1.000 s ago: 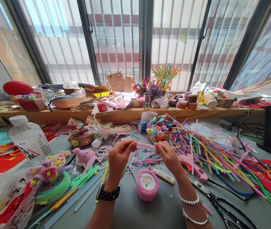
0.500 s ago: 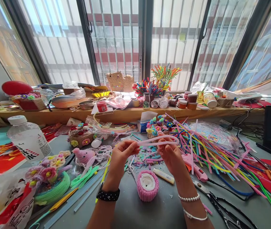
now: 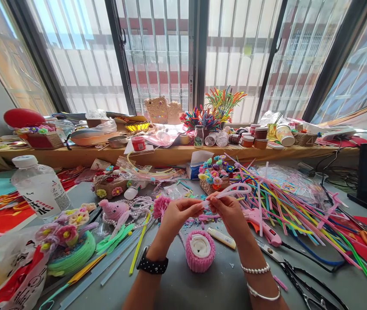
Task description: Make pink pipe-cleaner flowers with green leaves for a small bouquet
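Observation:
A pale pink pipe cleaner (image 3: 242, 187) is bent double, its rounded loop sticking out to the right past my right hand. My left hand (image 3: 181, 215) pinches it between thumb and fingers. Close beside, my right hand (image 3: 227, 214) pinches it too, the fingertips of both hands nearly touching. Below them on the grey table stands a round pink ribbed pot (image 3: 200, 254) with white coiled material inside. A bright pink fluffy piece (image 3: 161, 206) lies just beyond my left wrist. Behind my hands are scattered short pipe cleaner offcuts (image 3: 204, 218), partly hidden.
Right: a heap of coloured pipe cleaners (image 3: 286, 202), a pink glue gun (image 3: 265, 228), and black-handled scissors (image 3: 294, 273). A cream stick-shaped item (image 3: 222, 238) lies by the pot. Left: a water bottle (image 3: 39, 185), a green flower wreath (image 3: 73, 254), and clear glue sticks (image 3: 96, 271).
My left hand has moved right and my hands have come together on the pipe cleaner. Its loop now extends farther right. The bright pink fluffy piece has come into view.

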Tool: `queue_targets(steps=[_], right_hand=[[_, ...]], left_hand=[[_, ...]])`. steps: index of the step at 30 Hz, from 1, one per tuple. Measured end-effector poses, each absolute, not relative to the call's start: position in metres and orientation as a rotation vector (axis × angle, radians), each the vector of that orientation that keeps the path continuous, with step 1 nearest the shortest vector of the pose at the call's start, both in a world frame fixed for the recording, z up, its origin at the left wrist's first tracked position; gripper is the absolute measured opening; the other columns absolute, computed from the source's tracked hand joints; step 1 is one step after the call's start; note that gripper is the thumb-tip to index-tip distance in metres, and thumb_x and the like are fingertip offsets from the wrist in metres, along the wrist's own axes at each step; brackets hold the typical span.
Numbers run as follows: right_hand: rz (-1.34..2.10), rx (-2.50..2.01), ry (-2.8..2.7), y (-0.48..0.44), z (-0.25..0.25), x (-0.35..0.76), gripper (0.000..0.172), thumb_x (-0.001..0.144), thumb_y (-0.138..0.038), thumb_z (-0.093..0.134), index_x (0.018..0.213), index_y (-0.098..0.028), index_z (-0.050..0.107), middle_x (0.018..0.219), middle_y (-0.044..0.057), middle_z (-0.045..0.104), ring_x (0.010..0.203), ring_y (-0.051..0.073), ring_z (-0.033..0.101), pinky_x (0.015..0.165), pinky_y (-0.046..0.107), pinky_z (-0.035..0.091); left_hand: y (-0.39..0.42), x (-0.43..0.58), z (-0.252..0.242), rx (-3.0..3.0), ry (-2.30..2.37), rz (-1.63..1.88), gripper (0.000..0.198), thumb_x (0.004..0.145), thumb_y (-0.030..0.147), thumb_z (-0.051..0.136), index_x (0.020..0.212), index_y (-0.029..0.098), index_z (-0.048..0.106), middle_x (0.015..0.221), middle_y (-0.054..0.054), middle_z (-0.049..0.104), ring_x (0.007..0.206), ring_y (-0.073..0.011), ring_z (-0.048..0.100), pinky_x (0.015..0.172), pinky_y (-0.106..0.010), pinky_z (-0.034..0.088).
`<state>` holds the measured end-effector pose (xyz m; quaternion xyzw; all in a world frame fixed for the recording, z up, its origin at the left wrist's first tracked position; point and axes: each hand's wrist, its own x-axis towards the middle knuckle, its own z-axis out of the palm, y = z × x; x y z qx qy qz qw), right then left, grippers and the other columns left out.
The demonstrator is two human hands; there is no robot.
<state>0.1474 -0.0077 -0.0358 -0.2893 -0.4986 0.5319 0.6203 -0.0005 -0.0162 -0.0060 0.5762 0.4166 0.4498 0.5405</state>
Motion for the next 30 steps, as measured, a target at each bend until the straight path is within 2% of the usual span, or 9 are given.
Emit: queue_targets(steps=[5, 8, 13, 19, 24, 28, 30], right_hand=[[1.228, -0.666, -1.122, -0.007, -0.036, 0.147, 0.016, 0.07, -0.031, 0.059, 0.067, -0.017, 0.066, 0.052, -0.003, 0.048, 0.05, 0.006, 0.04, 0.047, 0.019, 0.032], [1.217, -0.608, -0.906, -0.003, -0.038, 0.15, 0.016, 0.066, -0.033, 0.063, 0.066, -0.017, 0.066, 0.053, -0.003, 0.047, 0.048, 0.005, 0.038, 0.044, 0.018, 0.031], [1.138, -0.613, -0.663, 0.004, -0.04, 0.158, 0.015, 0.061, -0.033, 0.066, 0.067, -0.019, 0.065, 0.058, -0.003, 0.049, 0.048, 0.005, 0.038, 0.043, 0.017, 0.035], [1.09, -0.604, -0.638, 0.005, -0.04, 0.163, 0.018, 0.059, -0.037, 0.067, 0.066, -0.02, 0.063, 0.055, -0.005, 0.047, 0.044, 0.004, 0.037, 0.038, 0.016, 0.034], [1.133, -0.555, -0.698, 0.002, -0.036, 0.169, 0.025, 0.057, -0.042, 0.067, 0.062, -0.019, 0.06, 0.05, -0.006, 0.042, 0.04, 0.003, 0.033, 0.034, 0.015, 0.028], [1.134, -0.584, -0.699, -0.002, -0.032, 0.168, 0.027, 0.05, -0.039, 0.072, 0.06, -0.018, 0.06, 0.053, -0.005, 0.046, 0.041, 0.003, 0.035, 0.035, 0.016, 0.029], [1.131, -0.621, -0.753, -0.004, -0.032, 0.164, 0.025, 0.051, -0.037, 0.072, 0.059, -0.017, 0.061, 0.055, -0.003, 0.049, 0.041, 0.004, 0.037, 0.037, 0.017, 0.031]], left_hand=[[-0.018, -0.001, -0.007, 1.519, 1.023, 0.983, 0.018, 0.061, 0.03, 0.063, 0.062, 0.013, 0.068, 0.053, -0.002, 0.062, 0.049, -0.0108, 0.054, 0.051, -0.021, 0.044], [-0.02, 0.0, -0.007, 1.56, 0.992, 0.93, 0.019, 0.063, 0.03, 0.062, 0.056, 0.013, 0.066, 0.05, -0.001, 0.06, 0.048, -0.0095, 0.051, 0.05, -0.02, 0.043], [-0.018, 0.002, -0.01, 1.523, 0.991, 0.885, 0.019, 0.06, 0.031, 0.063, 0.062, 0.013, 0.068, 0.054, -0.002, 0.062, 0.05, -0.0111, 0.053, 0.053, -0.021, 0.044], [-0.02, -0.001, -0.005, 1.547, 0.933, 0.804, 0.02, 0.061, 0.031, 0.062, 0.056, 0.013, 0.067, 0.049, -0.001, 0.059, 0.047, -0.0095, 0.05, 0.051, -0.02, 0.041], [-0.022, -0.009, -0.003, 1.487, 0.862, 0.68, 0.023, 0.063, 0.034, 0.061, 0.062, 0.012, 0.067, 0.051, -0.001, 0.058, 0.048, -0.0093, 0.05, 0.051, -0.02, 0.04], [-0.022, -0.011, -0.005, 1.484, 0.77, 0.559, 0.024, 0.065, 0.035, 0.06, 0.07, 0.012, 0.068, 0.057, -0.001, 0.059, 0.053, -0.0093, 0.05, 0.056, -0.02, 0.04], [-0.022, -0.01, -0.006, 1.513, 0.718, 0.529, 0.025, 0.068, 0.035, 0.057, 0.074, 0.013, 0.067, 0.061, -0.001, 0.059, 0.057, -0.0093, 0.051, 0.059, -0.02, 0.039]])
